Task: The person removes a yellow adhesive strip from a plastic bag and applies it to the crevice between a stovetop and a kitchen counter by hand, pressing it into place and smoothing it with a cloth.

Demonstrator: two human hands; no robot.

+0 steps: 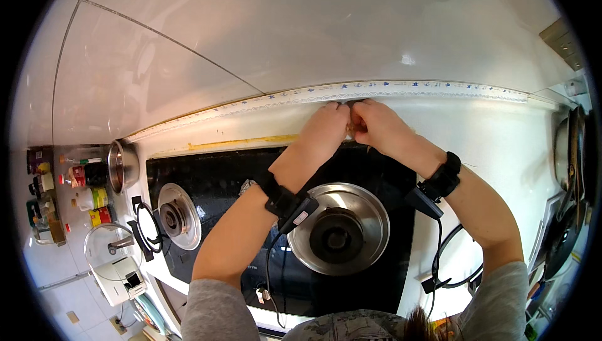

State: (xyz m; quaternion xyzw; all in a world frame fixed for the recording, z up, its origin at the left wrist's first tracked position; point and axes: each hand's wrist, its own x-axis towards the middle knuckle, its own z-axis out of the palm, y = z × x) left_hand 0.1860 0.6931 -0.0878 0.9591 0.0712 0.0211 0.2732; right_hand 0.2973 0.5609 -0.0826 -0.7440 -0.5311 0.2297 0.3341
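My left hand and my right hand meet at the light ledge behind the gas cooktop, close under a patterned border strip along the wall. The fingers of both are curled inward. A small dark thing shows between them, and my right hand appears to pinch it; its kind is too hidden to tell. My left fingertips are mostly out of sight. Below my wrists lies the black glass cooktop, with a large burner and a smaller burner. A yellowish stained strip follows its back edge.
Left of the cooktop stand a steel pot, a black pot support, a glass lid and several bottles. Another pot support rests at the right. Pans line the far right. Cables hang from both wrist straps.
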